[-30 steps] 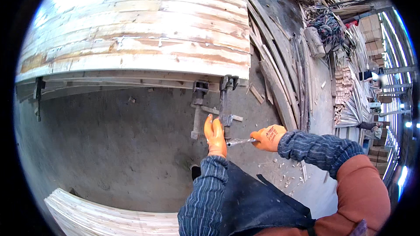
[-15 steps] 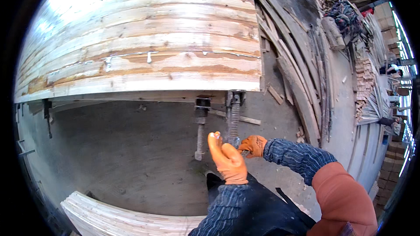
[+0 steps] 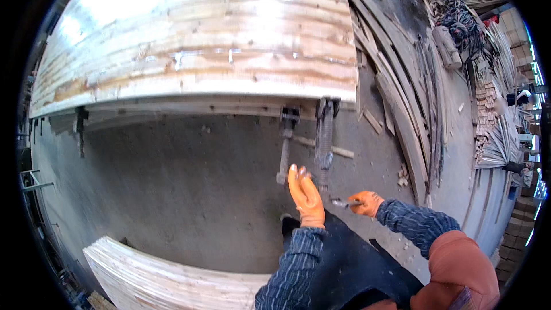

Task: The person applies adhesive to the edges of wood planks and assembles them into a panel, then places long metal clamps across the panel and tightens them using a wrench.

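My left hand (image 3: 307,200), in an orange glove, is raised palm up with its fingers stretched out, just below the clamp screws. Nothing lies in it. In its matching glove, my right hand (image 3: 367,203) is closed around a short grey metal wrench (image 3: 340,202), whose head points left and stands apart from the screws. A thick threaded clamp screw (image 3: 323,143) hangs at the front edge of a large wooden panel (image 3: 229,74). Beside it on the left is a second, thinner clamp screw (image 3: 284,158). Pale streaks that look like glue run along one joint of the panel.
A stack of pale boards (image 3: 172,275) lies at the lower left. Another clamp (image 3: 80,129) hangs under the panel's left part. Long planks (image 3: 396,109) lie on the floor to the right, with a wood offcut (image 3: 333,148) behind the screws. Stacked timber stands farther right.
My right hand has drawn the wrench away from the thick clamp screw, to the right and nearer to me. The left hand has stretched its fingers more. The whole view has shifted.
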### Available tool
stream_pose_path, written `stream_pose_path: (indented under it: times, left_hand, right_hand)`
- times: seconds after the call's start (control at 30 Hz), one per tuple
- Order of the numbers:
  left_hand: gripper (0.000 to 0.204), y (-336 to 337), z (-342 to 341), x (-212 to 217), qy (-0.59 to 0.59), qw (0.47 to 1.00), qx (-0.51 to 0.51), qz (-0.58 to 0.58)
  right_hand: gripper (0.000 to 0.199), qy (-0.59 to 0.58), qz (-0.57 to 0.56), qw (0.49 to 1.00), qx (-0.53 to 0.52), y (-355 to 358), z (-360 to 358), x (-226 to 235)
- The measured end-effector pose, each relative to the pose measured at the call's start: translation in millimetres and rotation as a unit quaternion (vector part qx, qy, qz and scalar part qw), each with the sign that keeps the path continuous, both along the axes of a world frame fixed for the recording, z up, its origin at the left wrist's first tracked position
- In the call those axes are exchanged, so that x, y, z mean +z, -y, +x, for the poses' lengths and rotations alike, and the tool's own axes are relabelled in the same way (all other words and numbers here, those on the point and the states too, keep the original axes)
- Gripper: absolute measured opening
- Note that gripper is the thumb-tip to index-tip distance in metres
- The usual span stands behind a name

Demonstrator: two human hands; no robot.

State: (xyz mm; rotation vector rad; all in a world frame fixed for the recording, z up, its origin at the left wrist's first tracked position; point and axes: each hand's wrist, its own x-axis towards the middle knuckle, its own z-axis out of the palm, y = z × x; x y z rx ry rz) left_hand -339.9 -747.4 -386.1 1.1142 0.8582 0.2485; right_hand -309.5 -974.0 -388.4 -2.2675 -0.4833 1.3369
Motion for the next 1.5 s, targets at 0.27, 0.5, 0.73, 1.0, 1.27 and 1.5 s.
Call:
stream_pose_path:
  times: [0.27, 0.5, 0.73, 1.0, 1.27, 1.5]
  left_hand:
    - [0.049, -2.8, -13.4, -0.3, -0.001, 0.981, -0.038, -0.191]
    - [0.055, -9.5, 8.4, 7.5, -0.046, 0.924, -0.016, -0.380]
    - [0.046, -13.8, 35.9, 8.3, -0.010, 0.909, -0.011, -0.417]
    - [0.051, 9.3, 43.8, -26.0, 0.040, 0.957, 0.088, -0.274]
    - [0.055, 5.1, 44.7, -9.3, -0.043, 0.971, 0.065, -0.226]
    - [0.050, 8.0, 44.8, 6.8, -0.059, 0.994, 0.028, -0.091]
  right_hand:
    - [0.038, 0.088, -0.099, 0.990, 0.042, -45.3, 34.2, 134.0]
    - [0.038, 0.116, -0.186, 0.969, 0.115, -90.5, 57.5, 176.6]
    - [0.030, 0.136, -0.263, 0.936, 0.191, -101.8, 56.4, 176.9]
    - [0.032, 0.127, -0.218, 0.952, 0.176, -86.0, 56.8, 126.4]
    - [0.036, 0.083, -0.182, 0.972, 0.121, -90.4, 65.7, 132.7]
    - [0.030, 0.084, -0.017, 0.989, 0.118, -53.4, 70.6, 43.6]
